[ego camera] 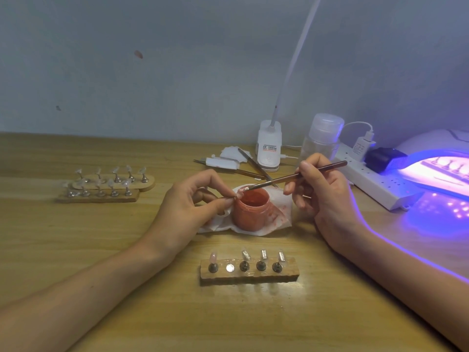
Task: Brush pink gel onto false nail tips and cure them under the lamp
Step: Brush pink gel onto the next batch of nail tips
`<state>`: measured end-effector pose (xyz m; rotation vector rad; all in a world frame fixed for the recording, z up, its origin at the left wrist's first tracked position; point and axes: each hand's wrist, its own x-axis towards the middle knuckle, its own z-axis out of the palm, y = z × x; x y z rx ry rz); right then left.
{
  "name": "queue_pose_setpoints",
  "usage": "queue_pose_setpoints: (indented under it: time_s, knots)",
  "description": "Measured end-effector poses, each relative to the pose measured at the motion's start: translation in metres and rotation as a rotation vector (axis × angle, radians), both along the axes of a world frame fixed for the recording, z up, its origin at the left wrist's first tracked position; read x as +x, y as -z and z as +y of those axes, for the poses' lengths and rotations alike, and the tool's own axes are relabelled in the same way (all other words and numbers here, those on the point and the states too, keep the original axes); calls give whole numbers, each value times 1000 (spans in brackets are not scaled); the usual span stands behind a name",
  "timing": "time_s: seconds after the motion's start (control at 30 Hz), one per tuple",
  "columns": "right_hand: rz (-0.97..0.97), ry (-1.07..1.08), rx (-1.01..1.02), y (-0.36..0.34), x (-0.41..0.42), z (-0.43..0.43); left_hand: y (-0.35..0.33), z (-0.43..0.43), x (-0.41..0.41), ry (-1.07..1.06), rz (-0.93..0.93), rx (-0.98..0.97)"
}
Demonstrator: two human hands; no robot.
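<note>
Over open pink gel jar (250, 212): left hand (193, 201) pinches small clear false nail tip (239, 192), right hand (322, 196) grips thin brown brush (304, 173), bristles on tip. Step looks like coating. Next probably: thin even strokes, reseat in empty slot of near wooden block (250, 273), then glowing violet curing lamp (436, 158).

2 bare forearms are shown, ending in the left hand (187, 207) and the right hand (327, 196). Short fingernails are seen. The right forearm's outer edge is rimmed by violet light.
</note>
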<state>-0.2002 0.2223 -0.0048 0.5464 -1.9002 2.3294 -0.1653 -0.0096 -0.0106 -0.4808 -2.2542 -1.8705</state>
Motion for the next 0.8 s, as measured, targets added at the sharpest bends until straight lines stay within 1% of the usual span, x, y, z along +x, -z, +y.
queue_pose_setpoints:
  time_s: [0.1,0.2,0.33,0.47,0.57,0.63,0.7,0.8]
  knots:
    - [-18,14,33,0,1,-2,1,0,-1,-3,-3,-1]
    - [-53,56,1,0,-1,0,1,0,1,7,-14,15]
    - [-6,-4,6,-1,0,0,0,0,1,6,-16,11]
    - [-38,59,12,1,0,0,0,0,1,2,-17,7]
    - [-21,35,-13,0,0,1,0,0,0,3,-14,-2]
    - [-9,12,16,-1,1,-1,1,0,1,-3,-13,-6]
    - [-29,39,35,-1,1,-2,0,0,1,-4,-15,-7]
    - [-45,60,1,0,-1,1,-1,0,1,-2,-14,-5]
